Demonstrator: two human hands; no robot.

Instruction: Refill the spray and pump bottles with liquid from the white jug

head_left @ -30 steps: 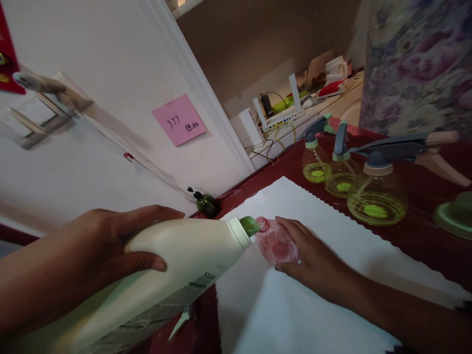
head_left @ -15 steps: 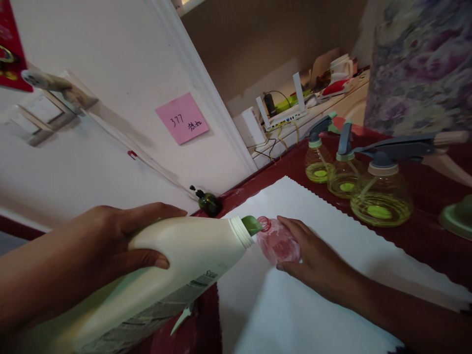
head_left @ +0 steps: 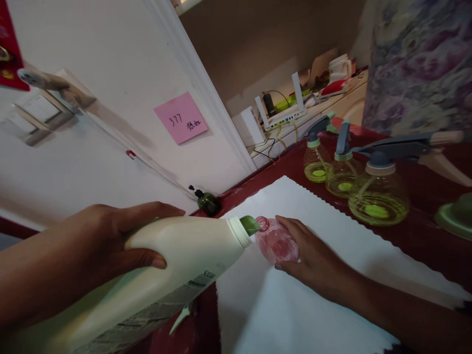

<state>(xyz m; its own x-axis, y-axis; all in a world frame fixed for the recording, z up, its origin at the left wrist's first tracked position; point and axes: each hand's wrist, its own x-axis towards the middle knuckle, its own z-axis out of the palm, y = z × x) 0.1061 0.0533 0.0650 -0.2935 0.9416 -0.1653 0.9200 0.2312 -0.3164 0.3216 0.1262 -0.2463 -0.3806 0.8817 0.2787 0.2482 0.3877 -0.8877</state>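
Observation:
My left hand (head_left: 106,241) grips a large cream jug (head_left: 177,265), tipped so that its green spout (head_left: 250,225) meets the open neck of a small pink bottle (head_left: 275,242). My right hand (head_left: 313,258) is wrapped round that pink bottle and steadies it on a white cloth (head_left: 313,295). The cloth covers part of a dark red table (head_left: 424,246).
Three yellow spray bottles (head_left: 376,189) with grey triggers stand at the back right of the table. A small dark green pump bottle (head_left: 207,202) sits by the wall. A green lid (head_left: 455,216) lies at the right edge. A person in a flowered garment (head_left: 416,64) stands behind.
Both hands keep their hold, with the spout at the bottle neck. Only the view has shifted slightly.

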